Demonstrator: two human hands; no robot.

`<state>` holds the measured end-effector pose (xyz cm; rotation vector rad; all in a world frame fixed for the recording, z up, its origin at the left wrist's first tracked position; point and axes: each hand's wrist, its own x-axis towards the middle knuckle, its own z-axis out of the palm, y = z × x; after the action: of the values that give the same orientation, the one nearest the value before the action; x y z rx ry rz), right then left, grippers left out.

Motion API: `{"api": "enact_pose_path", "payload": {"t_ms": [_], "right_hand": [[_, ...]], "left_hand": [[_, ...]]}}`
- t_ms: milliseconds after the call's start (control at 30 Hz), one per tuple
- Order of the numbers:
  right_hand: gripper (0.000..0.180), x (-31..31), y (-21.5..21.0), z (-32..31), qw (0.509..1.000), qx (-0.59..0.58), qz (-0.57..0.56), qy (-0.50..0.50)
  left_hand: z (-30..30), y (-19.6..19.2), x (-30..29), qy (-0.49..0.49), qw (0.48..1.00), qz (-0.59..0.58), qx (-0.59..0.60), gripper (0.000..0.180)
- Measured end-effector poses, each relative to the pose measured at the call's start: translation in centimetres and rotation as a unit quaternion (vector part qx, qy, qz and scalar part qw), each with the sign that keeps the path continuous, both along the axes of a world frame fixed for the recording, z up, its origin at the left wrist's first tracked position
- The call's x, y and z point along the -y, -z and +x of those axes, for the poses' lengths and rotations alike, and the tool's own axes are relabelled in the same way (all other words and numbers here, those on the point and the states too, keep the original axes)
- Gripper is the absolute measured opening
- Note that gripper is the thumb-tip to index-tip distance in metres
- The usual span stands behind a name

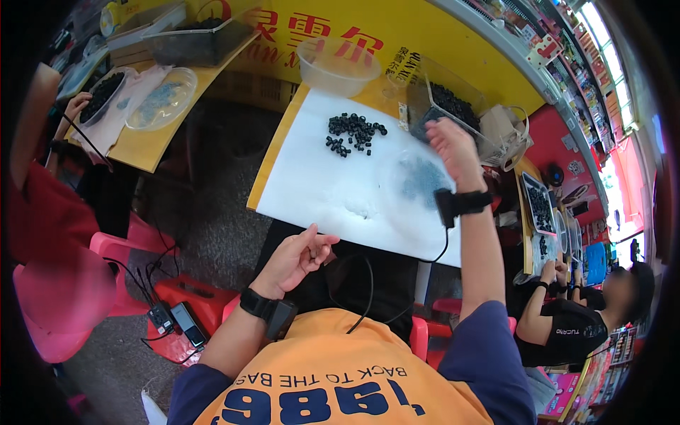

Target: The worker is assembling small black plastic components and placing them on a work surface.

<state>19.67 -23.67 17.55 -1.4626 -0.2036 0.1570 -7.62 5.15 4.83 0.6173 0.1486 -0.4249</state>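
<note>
My right hand (453,150) is raised over the far right of the white sheet (333,177), next to a clear box of small black parts (453,106); its fingers are curled, and I cannot tell whether anything is in them. My left hand (297,256) hangs at the near edge of the table over my lap, fingers pinched together, perhaps on something tiny. A loose pile of small black parts (352,133) lies at the far middle of the sheet. A clear dish of small bluish pieces (419,180) rests under my right wrist. Both wrists wear black bands with cables.
A clear plastic bowl (338,67) stands at the table's back edge. A second table (152,142) at the left holds trays and dishes, with a person in red beside it. Another person in black works at the right. Red stools and black devices (177,319) sit on the floor.
</note>
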Motion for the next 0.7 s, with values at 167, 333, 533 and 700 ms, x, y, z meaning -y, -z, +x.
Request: {"api": "enact_pose_path", "payload": {"t_ms": [167,333,533,700], "right_hand": [[0.033,-5.6,4.9,-2.0,0.898,0.153,-0.412,-0.001],[0.034,-5.9,10.0,3.8,0.795,0.275,-0.536,0.072],[0.027,-7.2,11.7,5.9,0.758,0.325,-0.558,0.092],[0.026,-5.9,12.7,6.1,0.786,0.323,-0.518,0.097]], "left_hand": [[-0.2,-0.3,-0.1,-0.008,1.000,0.013,-0.009,0.046],[0.0,-0.6,-0.4,-0.005,1.000,0.028,-0.008,0.044],[0.0,-0.7,-0.6,0.002,0.999,0.038,-0.012,0.043],[0.2,-0.6,-0.5,0.002,0.999,0.043,-0.010,0.042]]}}
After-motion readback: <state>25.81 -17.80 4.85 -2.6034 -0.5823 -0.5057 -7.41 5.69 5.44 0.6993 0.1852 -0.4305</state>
